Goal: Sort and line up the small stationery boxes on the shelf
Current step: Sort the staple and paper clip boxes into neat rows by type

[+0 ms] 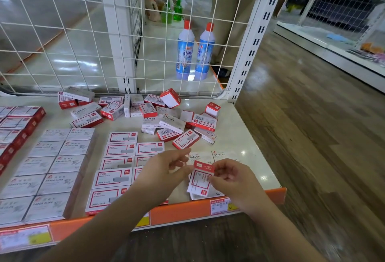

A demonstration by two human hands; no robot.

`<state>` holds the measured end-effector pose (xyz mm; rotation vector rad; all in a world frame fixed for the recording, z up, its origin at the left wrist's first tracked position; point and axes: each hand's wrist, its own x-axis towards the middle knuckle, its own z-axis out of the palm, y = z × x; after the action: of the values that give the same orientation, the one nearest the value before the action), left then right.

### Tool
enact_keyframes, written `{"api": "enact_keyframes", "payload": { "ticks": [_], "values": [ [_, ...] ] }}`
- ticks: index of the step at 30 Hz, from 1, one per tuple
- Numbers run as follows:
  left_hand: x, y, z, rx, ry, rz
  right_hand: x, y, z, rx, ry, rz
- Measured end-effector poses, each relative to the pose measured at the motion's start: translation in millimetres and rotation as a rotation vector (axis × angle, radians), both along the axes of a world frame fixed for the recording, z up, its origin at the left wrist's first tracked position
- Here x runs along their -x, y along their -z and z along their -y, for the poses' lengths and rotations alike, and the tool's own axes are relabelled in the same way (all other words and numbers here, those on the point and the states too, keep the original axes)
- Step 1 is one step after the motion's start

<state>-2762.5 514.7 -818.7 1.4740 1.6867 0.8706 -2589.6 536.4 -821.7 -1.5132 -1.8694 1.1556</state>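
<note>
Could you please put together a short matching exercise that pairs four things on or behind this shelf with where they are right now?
Things:
1. red-and-white staple box
2. loose pile of boxes
3. paper clip boxes
4. two blue bottles

Places:
A. standing behind the wire grid
B. held in the right hand, near the shelf's front edge
C. jumbled at the back of the shelf
D. lined up in two columns on the left

Pairs: 1-B, 2-C, 3-D, 4-A
</note>
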Motion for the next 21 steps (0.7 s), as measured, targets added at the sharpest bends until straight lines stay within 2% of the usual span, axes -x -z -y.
{"api": "enact_keyframes", "payload": {
  "ticks": [6, 10, 16, 21],
  "values": [
    [6.9, -4.2, -4.6, 0.054, 0.138, -0.023, 0.8, 0.2, -1.3, -0.014, -0.038, -0.008],
    [7.6, -0.9, -2.8, 0.087, 0.153, 0.008, 0.6, -1.5, -2.3, 0.004, -0.061, -0.039],
    [3.7, 1.0, -4.2, 0.068, 0.066, 0.004, 2.9, 2.9, -0.9, 0.026, -0.039, -0.071],
    [-3.1, -0.5, -5.6, 0.064, -0.106, 0.076, 9.2, 10.6, 3.5, 0.017, -0.042, 0.034]
  ]
}}
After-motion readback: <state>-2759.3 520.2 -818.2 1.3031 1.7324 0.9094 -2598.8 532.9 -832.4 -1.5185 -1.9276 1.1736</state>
